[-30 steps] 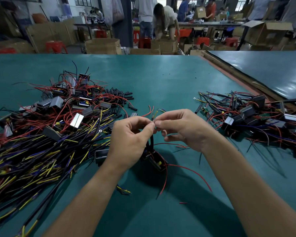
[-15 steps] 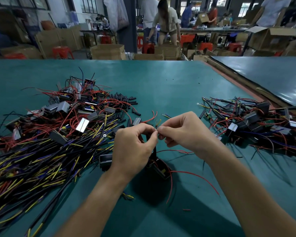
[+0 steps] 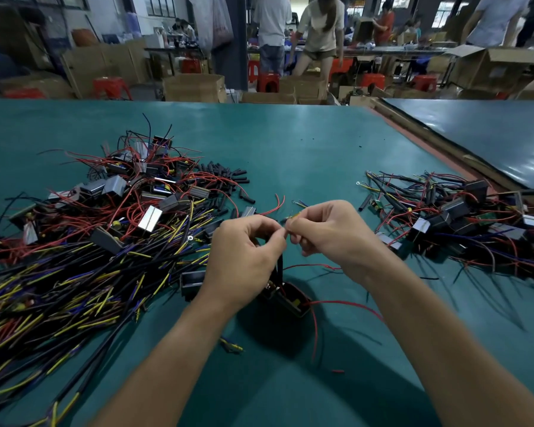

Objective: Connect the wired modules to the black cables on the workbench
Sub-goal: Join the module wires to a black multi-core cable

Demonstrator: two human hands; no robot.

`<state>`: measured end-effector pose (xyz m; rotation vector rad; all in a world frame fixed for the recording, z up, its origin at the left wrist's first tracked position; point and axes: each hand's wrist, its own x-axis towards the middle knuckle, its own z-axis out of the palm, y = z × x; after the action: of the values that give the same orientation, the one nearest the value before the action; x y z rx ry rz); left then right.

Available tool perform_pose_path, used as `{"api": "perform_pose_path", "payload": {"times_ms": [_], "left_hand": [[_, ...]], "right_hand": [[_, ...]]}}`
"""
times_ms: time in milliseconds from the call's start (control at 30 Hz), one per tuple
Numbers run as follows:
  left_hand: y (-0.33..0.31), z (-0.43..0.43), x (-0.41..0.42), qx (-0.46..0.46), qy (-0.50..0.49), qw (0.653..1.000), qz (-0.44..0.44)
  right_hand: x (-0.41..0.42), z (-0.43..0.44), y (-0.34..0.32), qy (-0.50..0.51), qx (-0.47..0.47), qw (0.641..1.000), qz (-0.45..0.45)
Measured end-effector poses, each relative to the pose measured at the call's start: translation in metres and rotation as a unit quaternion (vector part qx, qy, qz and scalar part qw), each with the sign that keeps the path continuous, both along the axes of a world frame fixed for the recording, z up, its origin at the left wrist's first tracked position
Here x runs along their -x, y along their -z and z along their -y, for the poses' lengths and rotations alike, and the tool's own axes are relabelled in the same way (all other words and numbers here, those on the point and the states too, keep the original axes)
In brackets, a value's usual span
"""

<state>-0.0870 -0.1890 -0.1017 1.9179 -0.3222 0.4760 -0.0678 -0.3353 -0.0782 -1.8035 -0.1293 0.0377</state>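
Fingers (image 3: 278, 239) of left hand (image 3: 247, 263) and right hand (image 3: 330, 232) pinch thin wire ends (image 3: 293, 216) tip to tip | module (image 3: 289, 295) and black cable (image 3: 280, 266) directly below | left pile (image 3: 74, 272) large, loose; right pile (image 3: 463, 217) smaller, seemingly joined | counter (image 3: 290, 143): most work likely left.

Bare green mat (image 3: 305, 155) lies open toward 12 o'clock between the heaps and again at 6 o'clock, while a tangle of black cables (image 3: 74, 272) blocks 9 o'clock, heat-shrink sleeves (image 3: 225, 177) litter 11, wired modules (image 3: 460, 217) crowd 3, and a black module (image 3: 290, 295) trailing a red wire (image 3: 346, 303) sits at centre.
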Motion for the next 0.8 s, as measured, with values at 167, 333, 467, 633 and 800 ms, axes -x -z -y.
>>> {"api": "perform_pose_path", "payload": {"times_ms": [167,333,467,633,800], "left_hand": [[-0.005,0.0,-0.002,0.188,0.058,0.96,-0.198],[-0.013,-0.012,-0.003,0.31,0.166,0.869,-0.346],[-0.014,-0.012,0.001,0.273,0.195,0.889,-0.311],[-0.015,-0.005,0.006,0.192,0.166,0.943,-0.214],[-0.012,0.002,0.011,0.116,0.167,0.968,-0.149]], "right_hand": [[0.001,-0.013,0.007,0.017,-0.087,0.995,0.041],[0.004,-0.016,0.01,-0.063,-0.218,0.974,0.024],[0.002,-0.004,0.007,-0.137,-0.25,0.958,-0.016],[0.0,0.008,0.0,-0.171,-0.268,0.933,-0.169],[-0.002,0.01,-0.001,-0.123,-0.212,0.936,-0.252]]}}
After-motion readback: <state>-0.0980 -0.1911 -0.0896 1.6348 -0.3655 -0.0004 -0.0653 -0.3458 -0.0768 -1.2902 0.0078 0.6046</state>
